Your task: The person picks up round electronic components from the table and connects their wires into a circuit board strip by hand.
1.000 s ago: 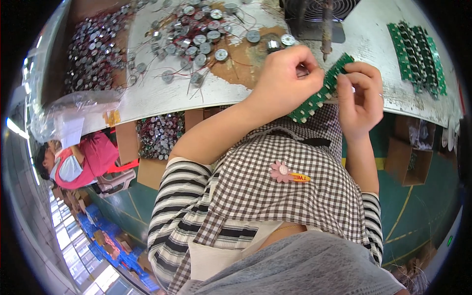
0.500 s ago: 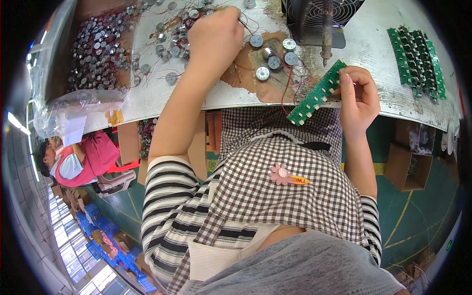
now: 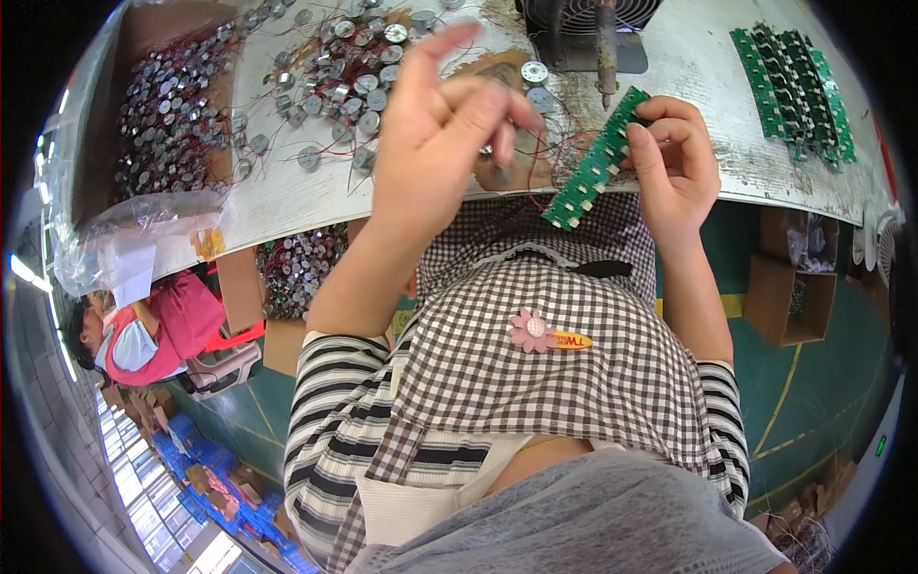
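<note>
Between the thumb and fingers of my right hand (image 3: 677,167), a long green circuit board (image 3: 598,163) is held at a slant past the table's front edge. Small white parts stand in a row along it. My left hand (image 3: 435,143), blurred by motion, hovers over a few loose small round motors, its fingers apart; I see nothing held in it. One white-faced motor (image 3: 535,73) and a grey motor (image 3: 540,99) show beside its fingers. Thin red wires (image 3: 545,153) run from the motors toward the board. The tip of a soldering iron (image 3: 606,86) points down just above the board.
A heap of wired motors (image 3: 349,81) lies left of my left hand, next to a box full of motors (image 3: 177,115). A black fan (image 3: 583,24) stands at the back. Several green boards (image 3: 794,96) lie in rows at right. Another person (image 3: 163,330) sits at far left.
My left hand has come from the motor heap toward the right and nearer, over the loose motors, its fingers spreading. The right hand still holds the board. The whole view has shifted slightly.
</note>
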